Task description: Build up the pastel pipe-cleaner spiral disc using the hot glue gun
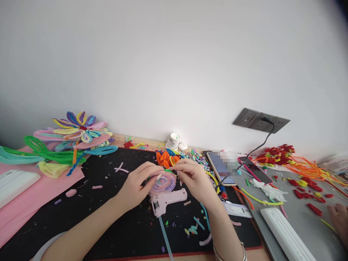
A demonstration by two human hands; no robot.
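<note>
Holding a round pastel fuzzy-stem coil [164, 182], grip of left hand [139, 181] could slip if right hand [193, 178], hold unclear, tugs the rim.

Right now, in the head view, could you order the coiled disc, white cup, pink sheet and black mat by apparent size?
Largest to smallest:
black mat
pink sheet
coiled disc, partly hidden
white cup
</note>
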